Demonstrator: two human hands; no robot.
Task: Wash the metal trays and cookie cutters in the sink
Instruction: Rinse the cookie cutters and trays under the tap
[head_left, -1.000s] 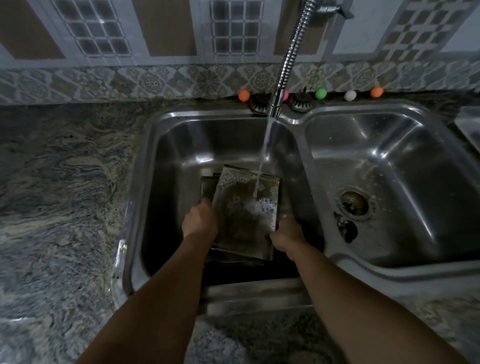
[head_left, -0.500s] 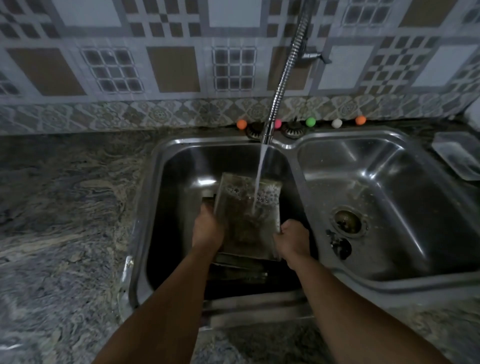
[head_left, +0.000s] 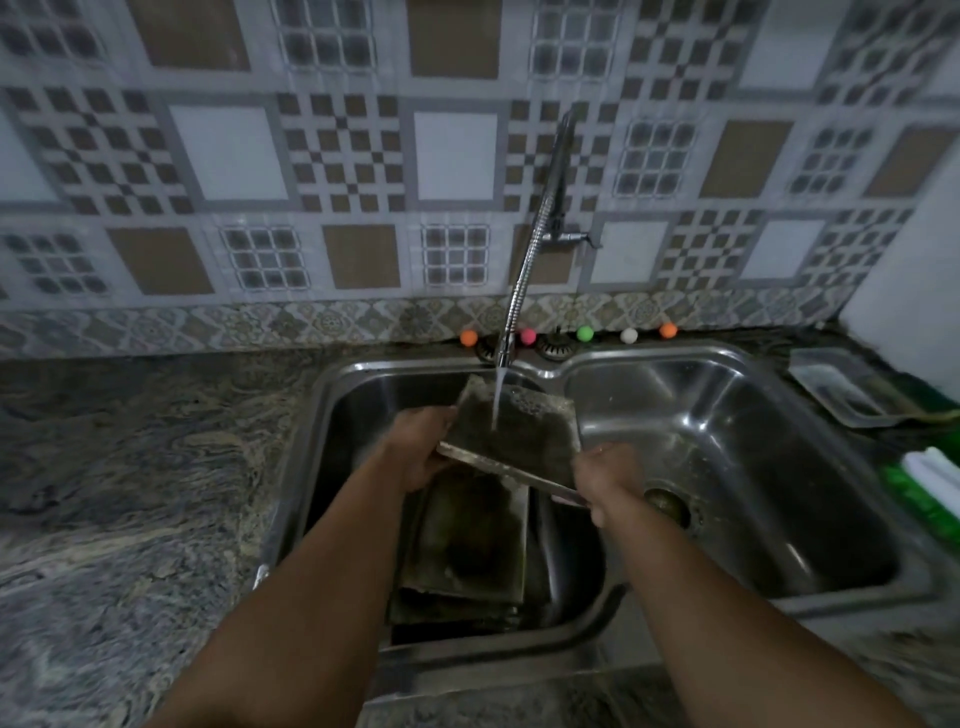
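I hold a dark, soapy metal tray (head_left: 524, 436) tilted up under the running water from the faucet (head_left: 506, 353), over the left basin of the double sink (head_left: 566, 366). My left hand (head_left: 418, 447) grips the tray's left edge and my right hand (head_left: 602, 478) grips its lower right corner. Foam clings to the tray's upper part. Beneath it, more metal trays (head_left: 467, 545) lie stacked on the left basin's floor. No cookie cutters are visible.
The right basin (head_left: 727, 467) holds only its drain (head_left: 665, 504). Small coloured balls (head_left: 584, 333) line the ledge behind the sink. A clear plastic container (head_left: 836, 387) and a green-and-white item (head_left: 930, 483) sit on the counter at right. Granite counter (head_left: 130, 467) spreads left.
Both hands have lifted the tray up off the stack toward the faucet and tilted it steeper. The camera has tipped upward, showing more wall.
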